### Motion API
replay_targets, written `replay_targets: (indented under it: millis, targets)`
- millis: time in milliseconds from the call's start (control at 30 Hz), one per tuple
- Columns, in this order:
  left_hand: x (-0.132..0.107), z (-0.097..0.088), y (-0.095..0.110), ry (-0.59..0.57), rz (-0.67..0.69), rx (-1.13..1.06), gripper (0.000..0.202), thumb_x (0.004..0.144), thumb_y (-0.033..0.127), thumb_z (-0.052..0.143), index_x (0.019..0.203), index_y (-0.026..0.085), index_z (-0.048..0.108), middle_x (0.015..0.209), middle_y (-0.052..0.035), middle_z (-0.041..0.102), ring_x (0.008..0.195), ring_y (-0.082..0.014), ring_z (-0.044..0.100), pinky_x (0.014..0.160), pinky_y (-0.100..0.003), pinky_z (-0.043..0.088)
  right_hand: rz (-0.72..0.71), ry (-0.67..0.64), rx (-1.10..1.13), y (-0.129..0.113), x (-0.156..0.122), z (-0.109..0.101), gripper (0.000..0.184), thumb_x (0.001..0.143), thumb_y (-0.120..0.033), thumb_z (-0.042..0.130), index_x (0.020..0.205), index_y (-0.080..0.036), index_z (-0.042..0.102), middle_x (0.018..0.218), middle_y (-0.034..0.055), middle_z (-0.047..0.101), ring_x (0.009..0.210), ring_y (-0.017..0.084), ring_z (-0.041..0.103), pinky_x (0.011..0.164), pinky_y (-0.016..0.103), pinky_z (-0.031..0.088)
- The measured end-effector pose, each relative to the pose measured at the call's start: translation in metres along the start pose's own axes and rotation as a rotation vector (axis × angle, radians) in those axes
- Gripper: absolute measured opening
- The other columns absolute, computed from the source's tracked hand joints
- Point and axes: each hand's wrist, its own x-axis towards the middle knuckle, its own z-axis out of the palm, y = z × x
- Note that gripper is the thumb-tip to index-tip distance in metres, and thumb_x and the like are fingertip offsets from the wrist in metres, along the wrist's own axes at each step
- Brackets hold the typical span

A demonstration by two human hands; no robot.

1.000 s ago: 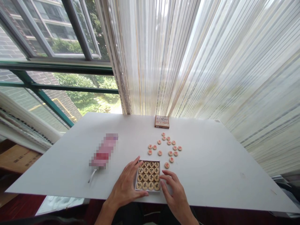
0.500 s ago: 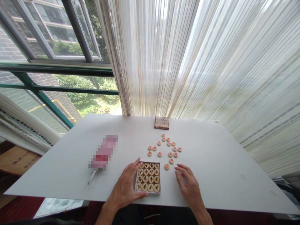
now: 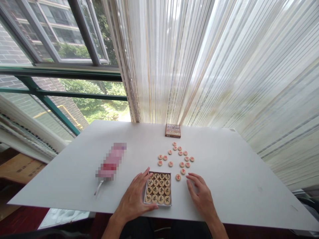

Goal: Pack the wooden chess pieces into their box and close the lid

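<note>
A shallow white box (image 3: pixel 158 204) filled with rows of wooden Chinese chess pieces (image 3: pixel 161 191) in black characters lies near the table's front edge. My left hand (image 3: pixel 136 192) spans its left side, fingertips at the far left corner and thumb along the near edge, gripping it. To the right of the box, my right hand (image 3: pixel 200 192) rests low over the table with fingers apart, slightly bent and holding nothing. Just left of its fingertips are two red-character pieces, one (image 3: pixel 178 177) nearer me and another (image 3: pixel 183 171) a little beyond.
Several more red-character pieces (image 3: pixel 182 164) lie scattered beyond the box on the white table (image 3: pixel 239 186). Farther back is a printed flat box (image 3: pixel 172 130). A blurred pink object (image 3: pixel 112 161) with a pale strap sits at the left. Sheer curtains (image 3: pixel 169 66) hang behind the table.
The view has shifted very slightly. My left hand stays on the box, my right hand keeps almost the same place, and the pieces lie as before.
</note>
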Motion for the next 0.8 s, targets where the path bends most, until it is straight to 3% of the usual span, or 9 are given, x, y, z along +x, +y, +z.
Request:
replay_targets:
  millis: [233,333,533,667,800]
  targets:
    - [-0.001,0.001,-0.004,0.003,0.026,-0.018,0.100,0.068,0.053,0.081,0.151,0.030,0.030,0.161,-0.0117,0.027,0.144,-0.0355,0.033,0.118,-0.058,0.028,0.004,-0.006,0.017,0.001,-0.002,0.001,0.024,0.097,-0.034,0.052,0.112,-0.025,0.068,0.123,0.0096,0.063,0.116,0.028,0.061,0.098,0.047,0.054]
    - [-0.001,0.002,-0.006,0.028,0.028,-0.051,0.092,0.076,0.057,0.074,0.152,0.029,0.029,0.160,-0.0128,0.028,0.144,-0.0352,0.033,0.117,-0.057,0.031,0.005,-0.001,0.023,0.001,-0.002,0.000,0.024,0.097,-0.033,0.052,0.112,-0.026,0.069,0.123,0.0094,0.063,0.116,0.028,0.061,0.096,0.046,0.055]
    - [0.007,0.006,-0.012,0.108,-0.059,-0.159,0.059,0.096,0.048,0.052,0.149,0.028,0.034,0.157,-0.0089,0.037,0.143,-0.0280,0.037,0.117,-0.049,0.035,0.011,0.000,0.030,0.001,-0.002,0.002,0.023,0.097,-0.033,0.052,0.112,-0.026,0.068,0.122,0.0088,0.064,0.115,0.027,0.061,0.097,0.045,0.054]
    - [0.019,0.004,-0.016,0.127,-0.063,-0.195,0.048,0.099,0.045,0.047,0.144,0.028,0.042,0.150,-0.0069,0.047,0.139,-0.0246,0.043,0.116,-0.046,0.038,0.016,0.001,0.047,-0.001,-0.002,0.000,0.023,0.098,-0.033,0.051,0.111,-0.025,0.068,0.121,0.0088,0.064,0.114,0.027,0.061,0.093,0.042,0.055]
    - [0.028,0.004,-0.022,0.158,-0.063,-0.179,0.042,0.099,0.044,0.047,0.137,0.027,0.050,0.141,-0.0065,0.055,0.133,-0.0244,0.051,0.112,-0.046,0.043,0.045,-0.015,0.070,0.001,0.008,-0.009,0.026,0.098,-0.034,0.051,0.116,-0.024,0.066,0.123,0.0099,0.064,0.103,0.025,0.065,0.079,0.036,0.059]
